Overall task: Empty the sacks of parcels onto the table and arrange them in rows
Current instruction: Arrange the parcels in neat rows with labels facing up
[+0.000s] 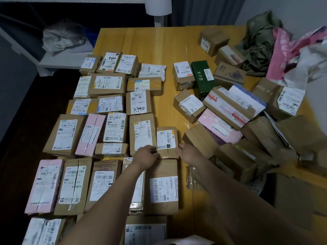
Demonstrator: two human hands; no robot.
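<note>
A small brown parcel (167, 140) with a white label lies at the right end of a row on the wooden table (159, 43). My left hand (146, 155) grips its near left corner and my right hand (187, 152) presses its near right corner. Several rows of labelled brown and pink parcels (109, 106) fill the table's left half. An unsorted heap of parcels (233, 112), with a dark green box (202, 77) in it, lies on the right. Empty sacks, one olive (258, 41) and one pink and white (297, 55), are crumpled at the far right.
Bare wood runs in a strip (178, 110) between the rows and the heap, and across the table's far end. A white post (158, 7) stands behind the table. A grey bag (62, 36) lies on a white shelf at the back left.
</note>
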